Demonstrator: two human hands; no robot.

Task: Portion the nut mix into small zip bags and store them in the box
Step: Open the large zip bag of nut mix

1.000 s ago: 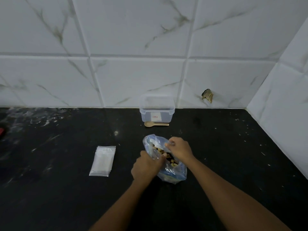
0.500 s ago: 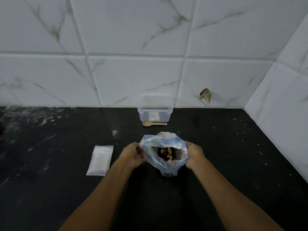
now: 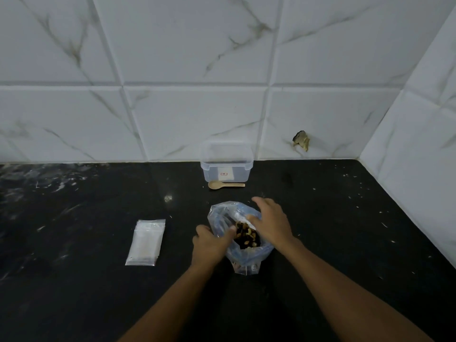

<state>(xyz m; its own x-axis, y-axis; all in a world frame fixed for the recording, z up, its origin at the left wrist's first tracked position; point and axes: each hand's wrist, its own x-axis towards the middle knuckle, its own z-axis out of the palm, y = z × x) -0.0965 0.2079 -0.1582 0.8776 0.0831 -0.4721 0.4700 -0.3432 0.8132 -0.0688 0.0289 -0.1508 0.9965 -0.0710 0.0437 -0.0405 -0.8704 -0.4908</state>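
Plastic nut bag (image 3: pixel 223 219) (seemingly open) in left hand (image 3: pixel 209 244)

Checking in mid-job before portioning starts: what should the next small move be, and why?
Probably send the right hand to the wooden spoon. The nut bag is open with the mix exposed, the left hand grips its rim, and the small zip bags lie untouched.

white marble-veined wall tiles (image 3: pixel 192 114) (one chipped) behind a black countertop (image 3: pixel 74 292).
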